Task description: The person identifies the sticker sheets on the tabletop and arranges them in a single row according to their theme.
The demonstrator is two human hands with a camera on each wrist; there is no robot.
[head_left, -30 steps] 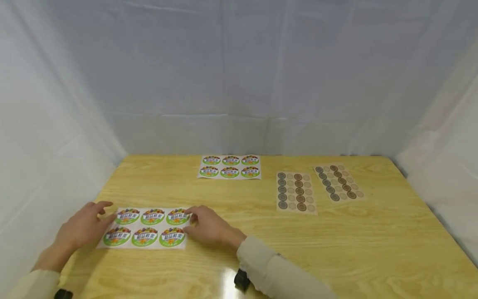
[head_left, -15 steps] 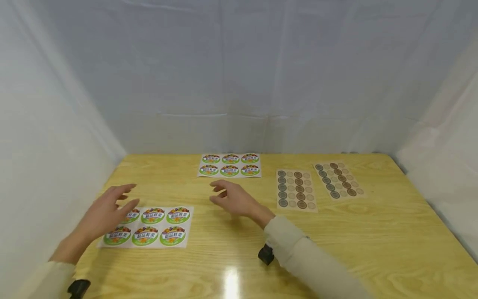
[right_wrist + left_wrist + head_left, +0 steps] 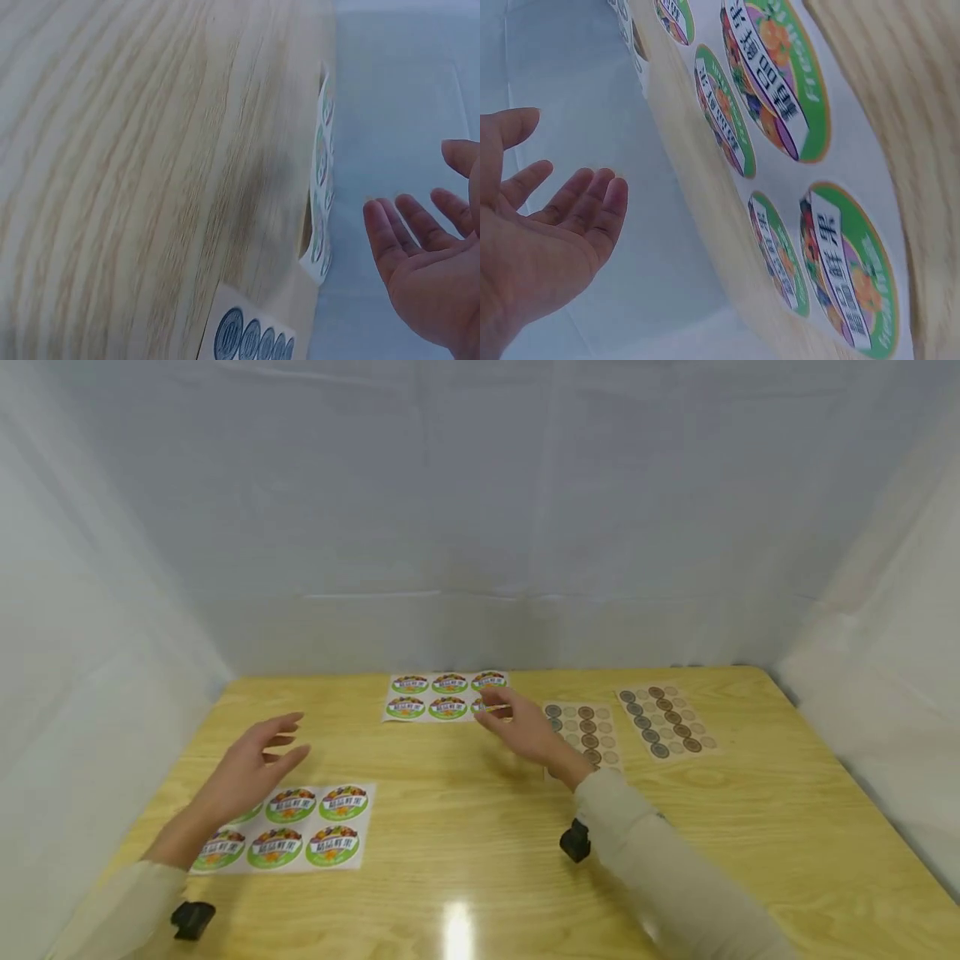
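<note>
On the near left of the table lies a white sheet of oval fruit stickers, green-edged with colourful fruit prints. My left hand hovers above its upper left part, fingers loosely bent and holding nothing; the left wrist view shows the same sheet flat below the hand. A second fruit sticker sheet lies at the table's back edge. My right hand hovers by its lower right corner and hides part of it. In the right wrist view this sheet curls up slightly at its edge; the hand's fingers are relaxed.
Two tan sheets of small round stickers, one partly behind my right forearm and one farther right, lie on the wooden table. White sheeting hangs along the back and both sides.
Both hands have let go of the near fruit sticker sheet and lifted. The right hand moved right and forward to the back sheet; the left moved slightly right and forward.
</note>
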